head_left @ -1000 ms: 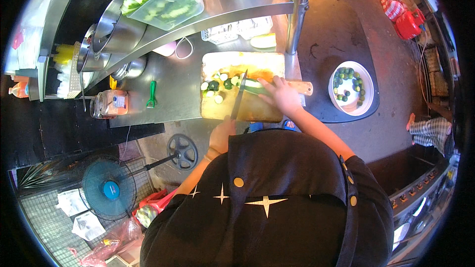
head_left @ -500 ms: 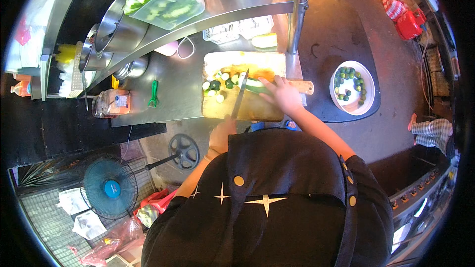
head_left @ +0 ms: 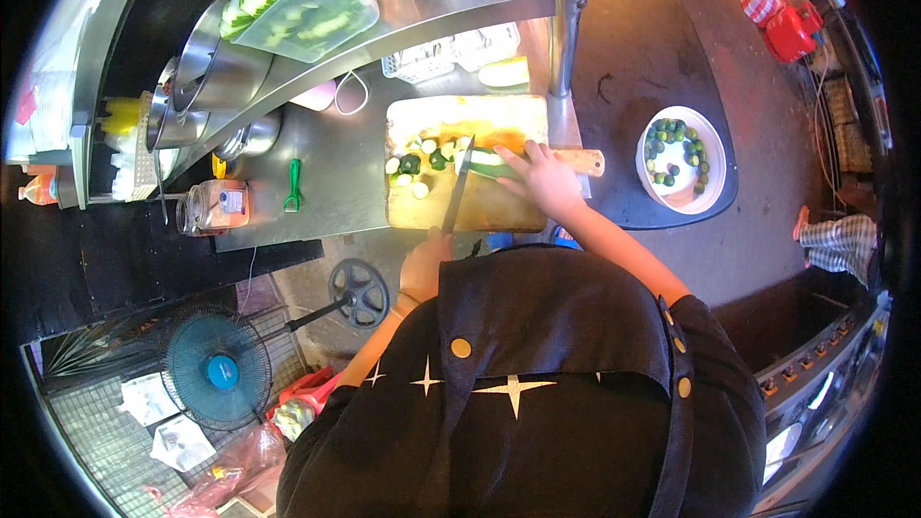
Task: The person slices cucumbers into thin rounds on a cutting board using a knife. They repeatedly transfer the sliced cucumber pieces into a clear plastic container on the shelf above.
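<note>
Cucumber point(head_left: 489, 160), green and part-sliced, pinned on board point(head_left: 480, 211) by right hand point(head_left: 545, 177); knife point(head_left: 457, 190) gripped in left hand point(head_left: 425, 264).

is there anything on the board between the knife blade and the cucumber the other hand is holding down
Nothing visible. The knife in the left hand rests right at the cut end of the cucumber, held by the right hand.

A steel counter point(head_left: 336, 173) carries a wooden cutting board point(head_left: 480, 206), which lies at its right end. Left of the board lies a small green tool point(head_left: 293, 184), and further left stands a glass jar point(head_left: 213, 208) near the counter's front edge. Behind the board sit white baskets point(head_left: 451, 51) and a pale pink cup point(head_left: 317, 96). Left of the cup stands a metal pot point(head_left: 247, 137).
</note>
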